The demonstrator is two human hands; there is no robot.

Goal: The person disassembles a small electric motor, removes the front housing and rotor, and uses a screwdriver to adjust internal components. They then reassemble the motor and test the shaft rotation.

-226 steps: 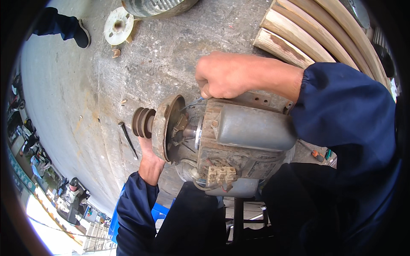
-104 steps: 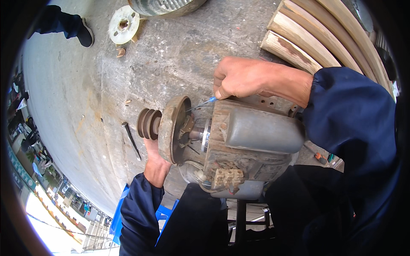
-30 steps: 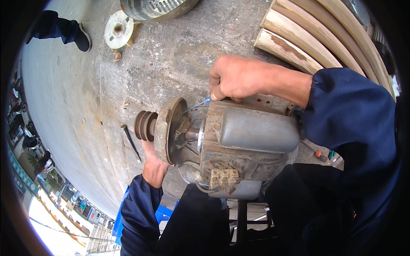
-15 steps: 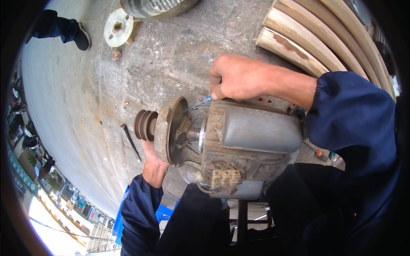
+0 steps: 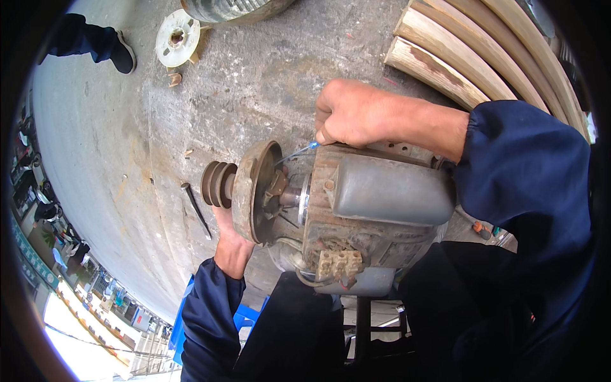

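Observation:
A grimy electric motor (image 5: 375,191) lies in front of me, a tan terminal block (image 5: 338,264) on its side. At its left end are a round rusty end cover (image 5: 245,194) and a grooved pulley (image 5: 210,184). My left hand (image 5: 232,242) touches the cover from behind and below, its fingers hidden. Above the motor, my right hand (image 5: 350,114) is closed, thumb and fingers pinching a thin blue piece (image 5: 311,146), wire or slender tool, that runs down to the cover's inner side.
A black metal bar (image 5: 195,210), a white flanged plastic part (image 5: 170,41) and a round metal housing (image 5: 235,7) lie on the concrete floor (image 5: 121,127). Curved wooden pieces (image 5: 445,76) are upper right, an orange-handled tool (image 5: 482,229) right, blue plastic (image 5: 245,315) below. A person's leg (image 5: 95,41) is upper left.
The view has shifted slightly, and the blue piece in my right fingers shows more than at first. Both hands stay in much the same places on the motor.

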